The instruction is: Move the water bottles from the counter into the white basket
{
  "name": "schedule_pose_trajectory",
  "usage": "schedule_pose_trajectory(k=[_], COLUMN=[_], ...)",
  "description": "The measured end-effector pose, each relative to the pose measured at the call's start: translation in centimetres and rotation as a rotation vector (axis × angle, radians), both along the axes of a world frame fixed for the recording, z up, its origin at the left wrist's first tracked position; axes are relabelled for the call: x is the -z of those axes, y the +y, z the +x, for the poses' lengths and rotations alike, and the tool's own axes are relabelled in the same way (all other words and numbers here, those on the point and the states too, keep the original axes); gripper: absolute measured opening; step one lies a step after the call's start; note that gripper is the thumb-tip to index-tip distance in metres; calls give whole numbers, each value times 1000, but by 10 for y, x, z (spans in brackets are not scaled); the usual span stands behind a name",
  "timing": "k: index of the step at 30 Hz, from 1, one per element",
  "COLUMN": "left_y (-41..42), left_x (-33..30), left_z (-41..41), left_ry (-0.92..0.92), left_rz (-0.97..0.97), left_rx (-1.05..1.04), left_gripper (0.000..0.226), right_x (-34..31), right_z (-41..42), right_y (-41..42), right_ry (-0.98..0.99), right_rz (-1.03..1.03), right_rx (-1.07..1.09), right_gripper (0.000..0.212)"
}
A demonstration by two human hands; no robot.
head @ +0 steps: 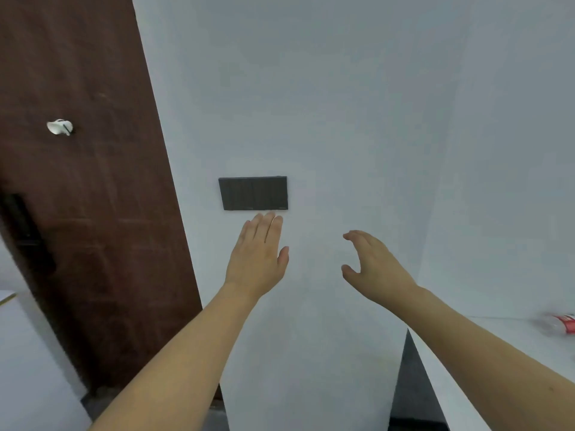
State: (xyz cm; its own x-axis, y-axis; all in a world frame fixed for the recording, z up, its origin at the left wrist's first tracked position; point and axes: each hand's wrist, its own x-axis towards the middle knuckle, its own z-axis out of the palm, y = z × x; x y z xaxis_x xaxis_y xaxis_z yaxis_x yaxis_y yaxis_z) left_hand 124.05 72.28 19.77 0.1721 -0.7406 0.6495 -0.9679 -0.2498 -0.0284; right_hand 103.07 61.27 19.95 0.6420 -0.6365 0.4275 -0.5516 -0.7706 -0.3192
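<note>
One clear water bottle (558, 328) with a red label lies on its side on the white counter (513, 346) at the far right edge of the view. My left hand (258, 256) is raised in front of the white wall, flat, fingers together and pointing up, holding nothing. My right hand (373, 265) hovers beside it, fingers curved and apart, empty. Both hands are well to the left of the bottle. No white basket is in view.
A dark switch plate (253, 193) is on the white wall just above my left fingertips. A brown wooden door (87, 197) with a white hook (59, 127) fills the left. A dark gap (410, 390) runs beside the counter's left end.
</note>
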Motion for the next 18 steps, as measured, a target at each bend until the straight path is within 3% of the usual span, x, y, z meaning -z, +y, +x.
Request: schedule_pose_trajectory(k=[7, 18], left_y=[-21, -79], left_x=[6, 10], left_z=[-114, -220], left_ry=[20, 88], left_rz=[-24, 14], left_rx=[32, 41], left_gripper=[56, 55], right_x=[7, 4], right_z=[-103, -213], right_y=[-32, -82], right_ry=[26, 23], right_rz=[26, 71], right_rx=[-46, -10], right_gripper=[60, 61])
